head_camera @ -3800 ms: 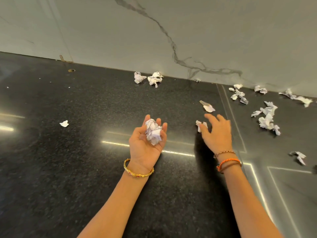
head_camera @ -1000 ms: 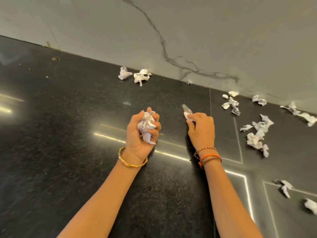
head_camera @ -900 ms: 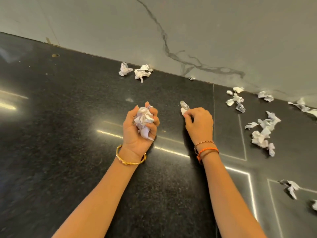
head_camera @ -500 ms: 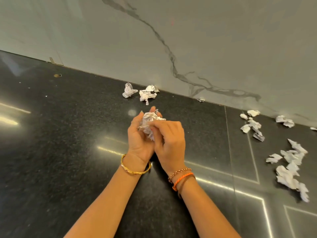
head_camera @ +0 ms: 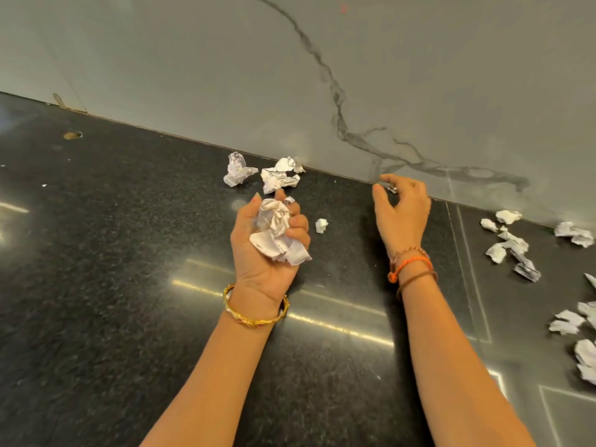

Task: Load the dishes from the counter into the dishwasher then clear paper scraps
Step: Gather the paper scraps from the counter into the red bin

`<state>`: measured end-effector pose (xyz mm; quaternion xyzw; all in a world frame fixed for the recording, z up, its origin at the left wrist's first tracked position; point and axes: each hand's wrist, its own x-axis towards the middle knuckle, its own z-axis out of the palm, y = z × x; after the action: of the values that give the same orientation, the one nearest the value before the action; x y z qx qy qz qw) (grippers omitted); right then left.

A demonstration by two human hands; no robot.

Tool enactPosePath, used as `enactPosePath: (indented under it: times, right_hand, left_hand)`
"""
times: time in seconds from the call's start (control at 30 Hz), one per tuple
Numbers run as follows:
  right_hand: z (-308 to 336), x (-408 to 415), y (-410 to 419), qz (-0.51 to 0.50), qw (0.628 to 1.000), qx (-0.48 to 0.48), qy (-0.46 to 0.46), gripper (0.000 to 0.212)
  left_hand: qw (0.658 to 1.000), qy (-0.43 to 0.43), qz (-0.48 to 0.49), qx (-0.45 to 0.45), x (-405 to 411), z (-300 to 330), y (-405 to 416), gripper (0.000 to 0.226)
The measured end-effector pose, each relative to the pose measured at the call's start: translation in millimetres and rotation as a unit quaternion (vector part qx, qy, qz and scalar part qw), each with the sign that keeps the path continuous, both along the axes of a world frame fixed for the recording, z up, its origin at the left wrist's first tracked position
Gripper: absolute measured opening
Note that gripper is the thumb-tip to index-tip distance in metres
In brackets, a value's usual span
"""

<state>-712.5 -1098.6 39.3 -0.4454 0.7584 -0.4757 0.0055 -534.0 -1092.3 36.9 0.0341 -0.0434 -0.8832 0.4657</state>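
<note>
Left hand [head_camera: 269,240] grips a wad of crumpled scraps [head_camera: 278,230] (light, soft, best pinched anywhere); right hand [head_camera: 401,209] pinches a small scrap [head_camera: 388,187] off the black worktop [head_camera: 113,253].

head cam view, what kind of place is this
Most likely a kitchen worktop: a polished black speckled stone counter running up to a grey marble-veined backsplash, with crumpled paper scraps scattered over it.

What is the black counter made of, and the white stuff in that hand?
The counter looks like polished black stone, maybe granite: fine speckles and mirror-like light streaks. The wad held in the left hand looks like thin crumpled paper: sharp creases and faint print.
</note>
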Motion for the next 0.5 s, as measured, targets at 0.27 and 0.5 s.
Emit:
enactPosePath:
  times: [0.27, 0.5]
  right_hand:
    - [3.3, -4.0, -19.2, 0.009, 0.984, 0.154, 0.093, 0.019]
    - [13.4, 42.5, 3.7, 0.207, 0.941, -0.14, -0.229, 0.03]
  left_hand:
    - [1.0, -0.006, 0.001, -0.005, 7.2, 0.8, -6.0, 0.057]
    - [0.998, -0.042, 0.054, 0.015, 6.9, 1.1, -6.7, 0.051]
